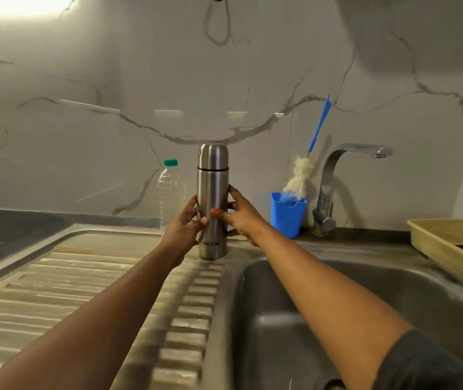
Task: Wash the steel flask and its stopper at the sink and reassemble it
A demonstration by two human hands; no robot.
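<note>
The steel flask (213,192) stands upright on the sink's ribbed drainboard (89,282), close to the basin's left rim, with its domed cap screwed on. My left hand (186,223) grips the flask's body from the left, thumb across the front. My right hand (238,213) grips it from the right at the same height, thumb on the front and fingers behind. The stopper is hidden under the cap.
The steel basin (365,311) lies at the right under the tap (348,175). A blue cup (288,218) holds a blue-handled bottle brush (300,178). A clear plastic bottle (169,192) stands behind the flask. A beige basket (450,243) sits at the far right.
</note>
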